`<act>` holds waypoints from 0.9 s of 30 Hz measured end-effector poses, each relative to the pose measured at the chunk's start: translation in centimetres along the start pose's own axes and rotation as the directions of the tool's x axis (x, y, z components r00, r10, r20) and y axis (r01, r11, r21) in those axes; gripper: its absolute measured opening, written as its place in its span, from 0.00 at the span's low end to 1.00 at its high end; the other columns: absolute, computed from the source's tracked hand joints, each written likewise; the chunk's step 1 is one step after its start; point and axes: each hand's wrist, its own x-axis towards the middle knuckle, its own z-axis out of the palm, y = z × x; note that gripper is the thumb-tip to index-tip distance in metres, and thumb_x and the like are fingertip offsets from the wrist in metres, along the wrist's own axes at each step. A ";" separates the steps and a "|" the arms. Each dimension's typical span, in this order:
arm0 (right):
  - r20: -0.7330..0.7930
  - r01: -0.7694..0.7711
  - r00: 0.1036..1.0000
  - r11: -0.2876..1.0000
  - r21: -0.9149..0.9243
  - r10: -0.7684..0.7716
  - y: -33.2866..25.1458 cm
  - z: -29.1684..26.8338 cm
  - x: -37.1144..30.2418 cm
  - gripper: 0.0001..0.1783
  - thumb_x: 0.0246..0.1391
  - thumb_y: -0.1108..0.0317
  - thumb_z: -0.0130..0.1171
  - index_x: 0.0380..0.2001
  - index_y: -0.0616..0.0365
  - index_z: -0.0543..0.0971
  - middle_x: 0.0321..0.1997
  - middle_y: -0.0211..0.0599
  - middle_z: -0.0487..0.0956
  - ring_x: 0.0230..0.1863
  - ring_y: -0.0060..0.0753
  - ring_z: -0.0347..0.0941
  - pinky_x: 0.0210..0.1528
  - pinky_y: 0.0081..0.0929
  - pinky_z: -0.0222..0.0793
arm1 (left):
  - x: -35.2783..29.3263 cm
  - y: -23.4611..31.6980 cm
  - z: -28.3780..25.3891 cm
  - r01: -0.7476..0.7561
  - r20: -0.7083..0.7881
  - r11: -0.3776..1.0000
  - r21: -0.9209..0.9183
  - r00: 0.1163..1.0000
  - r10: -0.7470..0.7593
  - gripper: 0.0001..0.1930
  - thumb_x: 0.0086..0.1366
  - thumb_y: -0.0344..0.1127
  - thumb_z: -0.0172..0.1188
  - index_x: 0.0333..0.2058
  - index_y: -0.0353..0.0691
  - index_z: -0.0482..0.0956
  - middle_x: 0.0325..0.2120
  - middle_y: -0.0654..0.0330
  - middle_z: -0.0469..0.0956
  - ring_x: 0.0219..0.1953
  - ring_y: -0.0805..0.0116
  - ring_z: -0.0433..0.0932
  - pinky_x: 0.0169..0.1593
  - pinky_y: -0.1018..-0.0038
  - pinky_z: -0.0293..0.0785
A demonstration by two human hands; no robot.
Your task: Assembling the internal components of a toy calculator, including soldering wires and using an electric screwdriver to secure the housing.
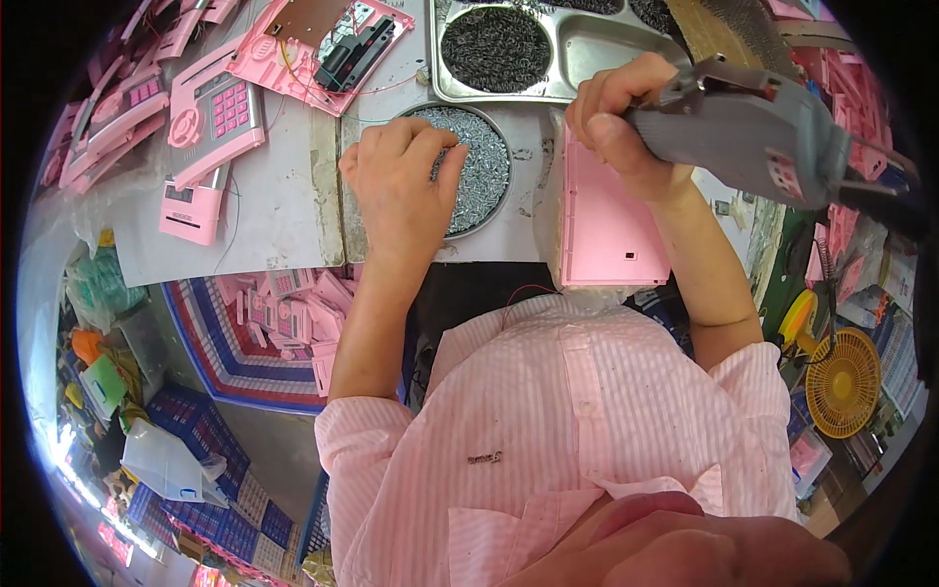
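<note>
My left hand (399, 181) is over the left edge of a round dish of small silver screws (477, 166). Its fingers are bent, with thumb and forefinger tips close together; whatever may be between them is too small to make out. My right hand (626, 122) is wrapped round one end of a grey electric screwdriver (738, 137), raised over the table and slanting off to the right. Below that hand, near the table's front edge, lies a flat pink plastic housing (611, 220), partly hidden by my wrist.
A metal tray (577, 93) with dark small parts in its compartments stands behind the dish. Pink keypad housings (220, 112) pile up at the left; one open pink housing (333, 59) shows wires. Below the table's left side, a striped bin (235, 347) holds pink pieces. A yellow fan (843, 383) stands right.
</note>
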 end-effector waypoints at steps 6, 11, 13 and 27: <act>-0.024 0.037 0.999 0.992 0.121 -0.034 -3.2 -0.5 1.9 0.18 0.65 0.57 0.59 0.49 0.56 0.70 0.19 0.27 0.68 0.20 0.22 0.61 0.25 0.26 0.61 | 0.3 1.5 1.3 -0.138 -0.108 0.962 -0.234 0.987 0.115 0.07 0.55 0.35 0.71 0.34 0.49 0.84 0.33 0.69 0.82 0.38 0.66 0.77 0.47 0.64 0.64; 0.201 0.012 0.978 0.974 0.225 -0.059 -7.1 0.7 1.8 0.20 0.65 0.52 0.57 0.52 0.52 0.70 0.20 0.22 0.69 0.20 0.20 0.64 0.27 0.24 0.63 | -0.4 5.7 1.4 -0.206 -0.114 0.868 -0.451 0.978 0.174 0.09 0.51 0.32 0.73 0.31 0.46 0.82 0.29 0.67 0.82 0.33 0.66 0.78 0.44 0.66 0.64; 0.202 -0.002 0.979 0.978 0.210 -0.042 -7.5 1.3 1.3 0.19 0.66 0.51 0.57 0.50 0.50 0.70 0.20 0.22 0.70 0.20 0.18 0.64 0.27 0.24 0.64 | -0.5 6.1 1.7 -0.217 -0.128 0.860 -0.463 0.976 0.177 0.10 0.51 0.32 0.73 0.31 0.46 0.82 0.28 0.68 0.82 0.33 0.67 0.77 0.43 0.67 0.64; -0.060 -0.104 0.992 0.985 0.139 0.113 -5.4 2.2 -2.5 0.15 0.60 0.66 0.62 0.43 0.59 0.70 0.24 0.32 0.72 0.22 0.21 0.67 0.26 0.24 0.66 | -0.8 2.4 -0.8 -0.019 0.147 0.999 0.047 0.989 0.012 0.08 0.55 0.38 0.71 0.34 0.49 0.84 0.36 0.66 0.78 0.46 0.62 0.73 0.51 0.59 0.60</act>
